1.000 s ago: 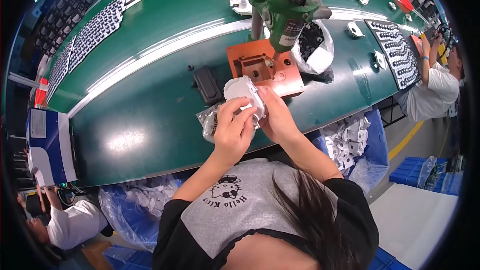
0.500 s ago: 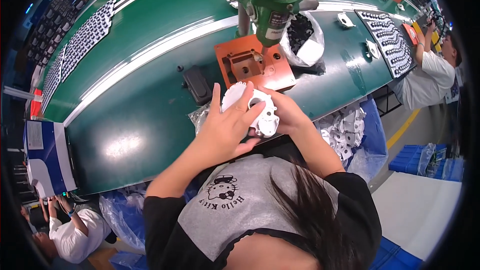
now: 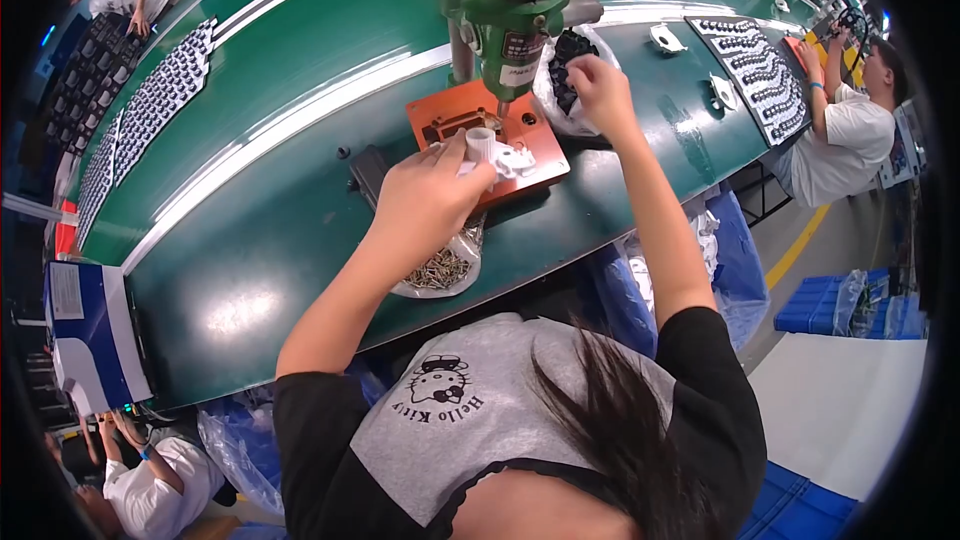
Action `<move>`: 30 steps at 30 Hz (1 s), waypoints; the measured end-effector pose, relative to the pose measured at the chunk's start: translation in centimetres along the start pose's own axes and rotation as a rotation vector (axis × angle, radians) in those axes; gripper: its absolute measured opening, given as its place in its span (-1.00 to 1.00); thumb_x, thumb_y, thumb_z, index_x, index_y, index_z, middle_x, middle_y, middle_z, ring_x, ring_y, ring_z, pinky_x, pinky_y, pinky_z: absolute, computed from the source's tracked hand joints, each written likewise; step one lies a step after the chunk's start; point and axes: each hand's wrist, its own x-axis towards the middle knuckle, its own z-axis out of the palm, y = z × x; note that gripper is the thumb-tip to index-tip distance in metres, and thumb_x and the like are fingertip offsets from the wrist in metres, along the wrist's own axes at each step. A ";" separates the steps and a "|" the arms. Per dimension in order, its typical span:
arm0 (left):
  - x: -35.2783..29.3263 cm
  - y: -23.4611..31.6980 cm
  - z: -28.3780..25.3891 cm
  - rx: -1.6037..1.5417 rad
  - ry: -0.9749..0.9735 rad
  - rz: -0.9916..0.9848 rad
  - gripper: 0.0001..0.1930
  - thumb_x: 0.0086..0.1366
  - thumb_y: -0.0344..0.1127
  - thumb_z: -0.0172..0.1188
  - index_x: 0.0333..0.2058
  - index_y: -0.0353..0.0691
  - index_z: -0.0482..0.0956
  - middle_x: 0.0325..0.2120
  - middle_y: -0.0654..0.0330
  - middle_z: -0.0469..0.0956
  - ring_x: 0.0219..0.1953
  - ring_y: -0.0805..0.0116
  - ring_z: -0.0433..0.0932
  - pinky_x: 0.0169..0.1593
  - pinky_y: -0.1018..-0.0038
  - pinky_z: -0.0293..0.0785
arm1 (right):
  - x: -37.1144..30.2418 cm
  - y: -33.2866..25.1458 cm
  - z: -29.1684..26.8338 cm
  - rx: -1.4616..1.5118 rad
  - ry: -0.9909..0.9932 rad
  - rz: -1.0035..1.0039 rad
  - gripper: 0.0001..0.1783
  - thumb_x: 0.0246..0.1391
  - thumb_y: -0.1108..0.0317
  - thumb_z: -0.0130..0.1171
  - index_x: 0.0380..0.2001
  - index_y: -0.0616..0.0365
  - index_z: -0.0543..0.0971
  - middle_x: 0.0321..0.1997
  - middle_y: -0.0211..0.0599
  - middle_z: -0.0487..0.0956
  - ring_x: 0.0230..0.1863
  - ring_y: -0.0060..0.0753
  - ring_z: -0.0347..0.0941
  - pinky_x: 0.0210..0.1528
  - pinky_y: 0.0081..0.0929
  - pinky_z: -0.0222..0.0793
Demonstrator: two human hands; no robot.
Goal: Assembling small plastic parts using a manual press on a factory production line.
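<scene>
A white moulded plastic part [image 3: 513, 161], with a short ribbed tube standing up on it, is in my left hand [image 3: 437, 190]. The fingers are closed around its left side. It is over the front of an orange fixture block [image 3: 543, 130], beneath a green press [image 3: 510, 15]; whether it touches the block I cannot tell. To the right, my right hand [image 3: 604, 95] is closed, fingers curled, above a clear bag of small black parts [image 3: 568, 58]. Anything between those fingers is hidden.
An open bag of small metal screws [image 3: 440, 270] lies near the table edge, beside a dark box [image 3: 368, 172]. White parts [image 3: 665, 39] and a tray of small parts [image 3: 755, 75] are on the right. A blue-lined bin [image 3: 738, 240] stands below. Co-workers sit at both sides.
My left hand has carried the white part up to the orange block. My right hand has let go of it and moved up and right to the bag of black parts. The screw bag is now uncovered.
</scene>
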 end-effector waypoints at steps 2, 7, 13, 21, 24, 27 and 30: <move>0.5 -0.9 2.2 0.097 0.116 0.014 -0.87 -0.01 -0.35 0.15 -0.43 -0.15 0.44 -0.33 0.01 0.50 -0.44 0.16 0.54 -0.35 0.34 0.48 | 3.1 4.2 2.2 -0.340 -0.132 0.046 -0.74 -0.03 0.19 0.08 -0.41 0.17 0.53 -0.41 -0.06 0.57 -0.28 -0.11 0.51 -0.23 -0.20 0.35; 0.5 -2.1 5.4 0.123 0.070 -0.151 -0.88 0.01 -0.32 0.16 -0.44 -0.15 0.45 -0.26 -0.05 0.51 -0.26 0.12 0.57 -0.15 0.34 0.50 | 4.5 4.3 4.6 -0.539 -0.144 0.118 -0.75 -0.05 0.19 0.09 -0.35 0.11 0.50 -0.34 -0.15 0.58 -0.22 -0.02 0.48 -0.14 -0.09 0.28; -0.4 -3.7 5.7 0.140 0.164 -0.073 -0.85 0.05 -0.32 0.16 -0.37 -0.17 0.48 -0.22 -0.10 0.49 -0.17 0.06 0.53 -0.03 0.29 0.44 | 3.3 5.9 2.7 -0.284 -0.224 0.031 -0.78 -0.13 0.35 0.14 -0.37 0.21 0.54 -0.36 -0.04 0.57 -0.24 -0.01 0.48 -0.16 -0.26 0.37; -1.7 -4.2 6.6 0.003 0.083 -0.067 -0.81 0.07 -0.33 0.13 -0.31 -0.21 0.48 -0.11 -0.14 0.43 0.06 0.01 0.36 0.16 0.22 0.24 | 2.7 4.1 0.3 -0.207 -0.179 -0.002 -0.84 -0.16 0.41 0.17 -0.45 0.24 0.56 -0.41 -0.03 0.55 -0.29 -0.13 0.51 -0.20 -0.36 0.39; -2.2 -4.2 6.5 -0.025 0.064 -0.086 -0.79 0.08 -0.35 0.11 -0.27 -0.20 0.50 -0.07 -0.13 0.41 0.11 0.00 0.30 0.21 0.22 0.17 | 2.3 2.2 -0.1 0.129 -0.185 0.196 -0.80 -0.15 0.47 0.18 -0.35 0.19 0.57 -0.29 -0.12 0.56 -0.25 -0.35 0.51 -0.19 -0.50 0.38; -2.3 -4.0 6.7 -0.054 0.085 -0.128 -0.76 0.07 -0.36 0.10 -0.23 -0.18 0.53 -0.04 -0.12 0.40 0.10 -0.01 0.30 0.22 0.21 0.16 | -0.2 -1.2 1.1 0.485 -0.178 -0.180 -0.71 -0.10 0.60 0.09 -0.23 0.21 0.55 -0.11 -0.20 0.47 -0.28 -0.48 0.46 -0.19 -0.60 0.35; -2.3 -4.1 6.4 -0.092 0.081 -0.156 -0.75 0.07 -0.37 0.10 -0.23 -0.18 0.55 -0.03 -0.11 0.40 0.09 0.00 0.31 0.22 0.21 0.17 | -2.5 -4.8 2.8 0.593 -0.352 0.075 -0.78 -0.14 0.57 0.14 -0.32 0.28 0.57 -0.32 -0.23 0.55 -0.35 -0.40 0.49 -0.23 -0.54 0.37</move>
